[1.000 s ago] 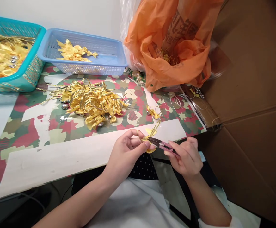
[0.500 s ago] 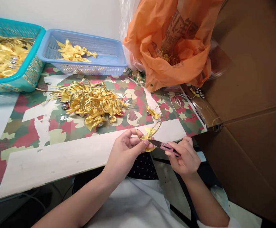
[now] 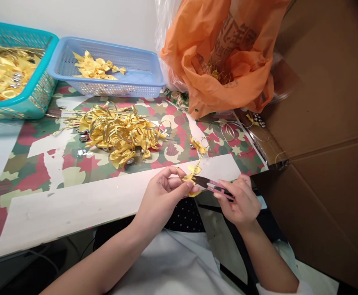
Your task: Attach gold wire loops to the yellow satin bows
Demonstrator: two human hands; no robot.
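Observation:
Near the table's front edge, my left hand pinches a yellow ribbon bow with gold cord standing up from it. Closed around pink-handled thread snips, my right hand is just to the right. The dark blades of the snips point left and meet the bow beside my left thumb. Behind my hands lies a smaller yellow bow piece with a bell. A large pile of yellow bows with gold loops and silver bells is further left.
A teal basket and a blue basket, both holding yellow bows, stand at the back left. An orange plastic bag with scraps sits behind. Cardboard rises on the right. Loose wire lies before the bag.
The gold cord at the bow has shifted from a wide loop leaning right to a narrower, more upright shape. The snips have turned slightly and their blades sit a little higher.

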